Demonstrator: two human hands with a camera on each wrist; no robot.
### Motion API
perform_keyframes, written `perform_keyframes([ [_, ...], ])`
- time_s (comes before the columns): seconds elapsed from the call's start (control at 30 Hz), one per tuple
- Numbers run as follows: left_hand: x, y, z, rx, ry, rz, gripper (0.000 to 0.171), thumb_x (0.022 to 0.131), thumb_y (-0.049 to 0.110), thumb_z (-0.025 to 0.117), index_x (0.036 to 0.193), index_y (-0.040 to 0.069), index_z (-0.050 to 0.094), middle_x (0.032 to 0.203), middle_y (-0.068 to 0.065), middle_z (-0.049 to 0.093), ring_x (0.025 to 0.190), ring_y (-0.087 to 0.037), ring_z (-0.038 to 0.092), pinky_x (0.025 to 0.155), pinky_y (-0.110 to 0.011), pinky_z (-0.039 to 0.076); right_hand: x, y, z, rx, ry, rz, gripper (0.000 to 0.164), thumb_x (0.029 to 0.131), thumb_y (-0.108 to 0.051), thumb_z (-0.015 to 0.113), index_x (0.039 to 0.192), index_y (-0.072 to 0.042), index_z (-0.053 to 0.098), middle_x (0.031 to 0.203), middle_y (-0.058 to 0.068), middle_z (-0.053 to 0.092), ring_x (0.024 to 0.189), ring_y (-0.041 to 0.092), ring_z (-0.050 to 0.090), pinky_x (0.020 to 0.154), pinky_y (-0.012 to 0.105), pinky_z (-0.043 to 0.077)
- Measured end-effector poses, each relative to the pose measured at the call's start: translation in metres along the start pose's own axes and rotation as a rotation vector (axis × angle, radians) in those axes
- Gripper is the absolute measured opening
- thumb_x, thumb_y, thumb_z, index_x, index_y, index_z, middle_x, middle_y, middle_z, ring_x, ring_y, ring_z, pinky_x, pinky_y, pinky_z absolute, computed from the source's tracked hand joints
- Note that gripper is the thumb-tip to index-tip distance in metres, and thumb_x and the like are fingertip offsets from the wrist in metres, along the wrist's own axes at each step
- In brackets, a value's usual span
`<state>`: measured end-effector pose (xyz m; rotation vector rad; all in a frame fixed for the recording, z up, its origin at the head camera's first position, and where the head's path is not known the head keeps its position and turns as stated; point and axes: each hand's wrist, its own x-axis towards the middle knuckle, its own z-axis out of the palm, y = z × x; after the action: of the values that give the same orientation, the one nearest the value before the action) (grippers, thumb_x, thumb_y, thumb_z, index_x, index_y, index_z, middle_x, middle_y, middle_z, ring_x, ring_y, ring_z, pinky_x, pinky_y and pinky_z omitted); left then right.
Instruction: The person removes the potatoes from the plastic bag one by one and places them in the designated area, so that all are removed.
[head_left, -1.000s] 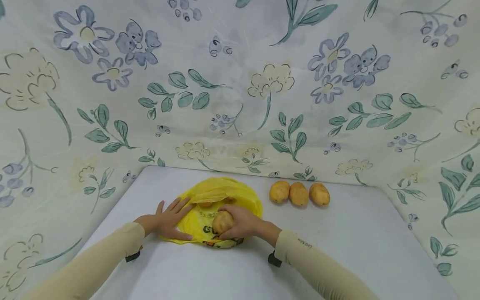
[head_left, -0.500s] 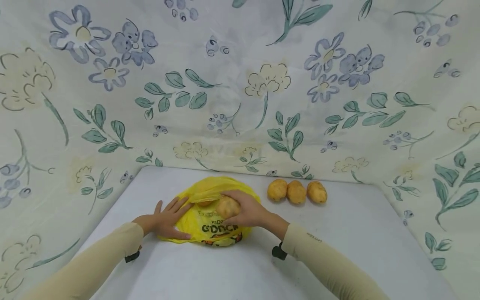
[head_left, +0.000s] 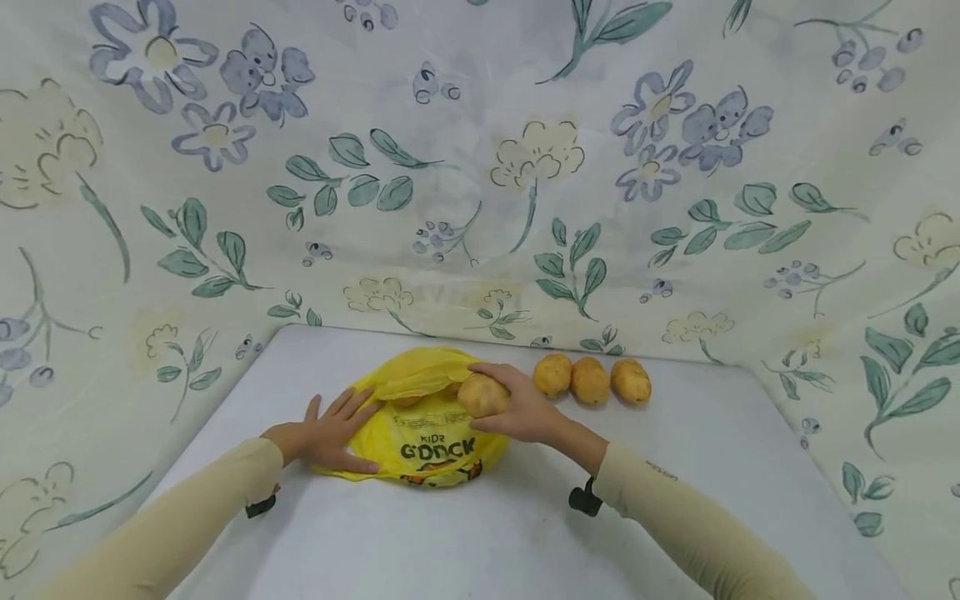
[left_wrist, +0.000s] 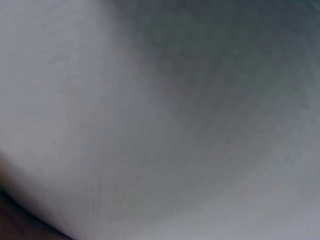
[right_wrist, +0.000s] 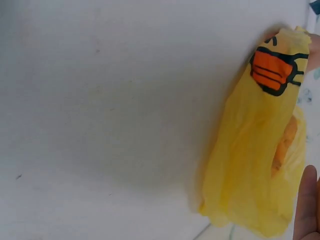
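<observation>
A yellow plastic bag (head_left: 442, 429) with dark printed lettering lies on the white table, its mouth facing the near side. My left hand (head_left: 333, 433) rests on the bag's left edge with fingers spread. In my right hand (head_left: 528, 408) I hold a potato (head_left: 482, 395) between thumb and fingers, at the right side of the bag's mouth. Part of another potato (head_left: 408, 401) shows inside the bag; what else lies deeper is hidden. The right wrist view shows the bag (right_wrist: 245, 160) from the side, with fingertips (right_wrist: 306, 210) of my right hand at the lower right.
Three potatoes stand in a row near the table's back edge: a left one (head_left: 553, 375), a middle one (head_left: 590, 381) and a right one (head_left: 631, 381). A flower-patterned cloth (head_left: 465, 292) surrounds the table (head_left: 420, 542). The left wrist view is only a pale blur.
My right hand has drawn the potato up and to the right, from over the bag's print to the right side of its mouth. The left hand has stayed on the bag.
</observation>
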<state>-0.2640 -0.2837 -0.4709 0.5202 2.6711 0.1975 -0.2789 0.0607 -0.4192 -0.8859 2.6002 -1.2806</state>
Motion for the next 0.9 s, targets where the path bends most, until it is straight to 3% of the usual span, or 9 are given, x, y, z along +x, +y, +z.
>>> perform_keyframes([
  [0.27,0.002,0.002,-0.003,-0.002,-0.009,0.005,0.118,0.075,0.081,0.059,0.159,0.011,0.015,0.166,-0.017,-0.003,0.150,-0.046,-0.003,0.106,-0.079,-0.008,-0.007,0.009,-0.015,0.003,0.094,0.029,0.074,0.075,-0.023,0.087,0.140,-0.021,0.053,0.138,0.003,0.056,0.108,0.022,0.059,0.087,0.041,0.053],
  [0.57,0.000,0.002,-0.006,-0.017,-0.004,-0.010,0.119,0.074,0.081,0.060,0.158,0.009,0.016,0.166,-0.018,-0.002,0.150,-0.047,-0.003,0.106,-0.079,-0.010,-0.011,0.020,-0.022,-0.001,0.142,0.077,0.071,0.074,-0.024,0.088,0.137,-0.025,0.055,0.134,0.000,0.059,0.107,0.021,0.059,0.089,0.041,0.053],
  [0.9,-0.001,0.002,-0.003,-0.007,-0.004,-0.002,0.117,0.076,0.079,0.061,0.158,0.009,0.016,0.166,-0.019,-0.002,0.149,-0.049,-0.001,0.105,-0.080,-0.008,-0.019,0.031,-0.027,0.005,0.133,0.098,0.069,0.073,-0.021,0.088,0.134,-0.026,0.056,0.132,0.000,0.059,0.105,0.020,0.057,0.088,0.039,0.051],
])
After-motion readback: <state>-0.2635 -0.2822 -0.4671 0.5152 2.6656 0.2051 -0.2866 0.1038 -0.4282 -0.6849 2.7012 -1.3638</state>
